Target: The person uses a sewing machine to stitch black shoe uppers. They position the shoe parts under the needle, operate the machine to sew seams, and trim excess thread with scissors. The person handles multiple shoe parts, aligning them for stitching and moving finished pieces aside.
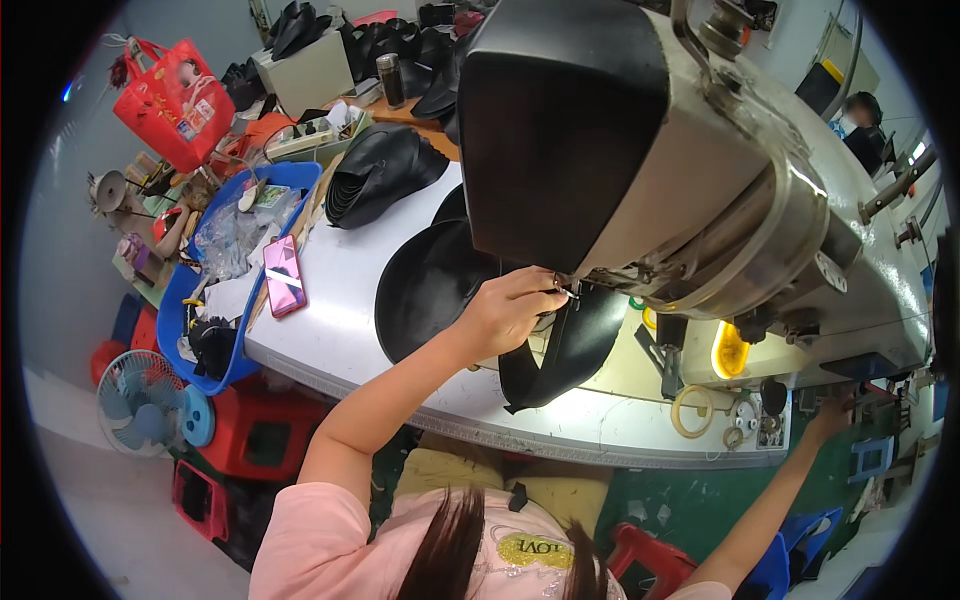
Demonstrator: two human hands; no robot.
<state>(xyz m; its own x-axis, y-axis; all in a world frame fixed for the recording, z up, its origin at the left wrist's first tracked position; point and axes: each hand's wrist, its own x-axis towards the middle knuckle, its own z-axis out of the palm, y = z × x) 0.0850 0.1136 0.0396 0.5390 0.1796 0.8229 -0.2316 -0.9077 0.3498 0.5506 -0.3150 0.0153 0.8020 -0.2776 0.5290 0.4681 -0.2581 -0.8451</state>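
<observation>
Left hand (510, 305) at needle of sewing machine (700, 170), on black leather piece (565, 350).

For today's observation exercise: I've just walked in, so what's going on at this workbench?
A person sits at an industrial sewing machine. Their left hand pinches a black leather piece at the needle area, fingers closed on it. Their right hand reaches to the machine's far side, grip unclear. A pink phone lies on the white table.
</observation>
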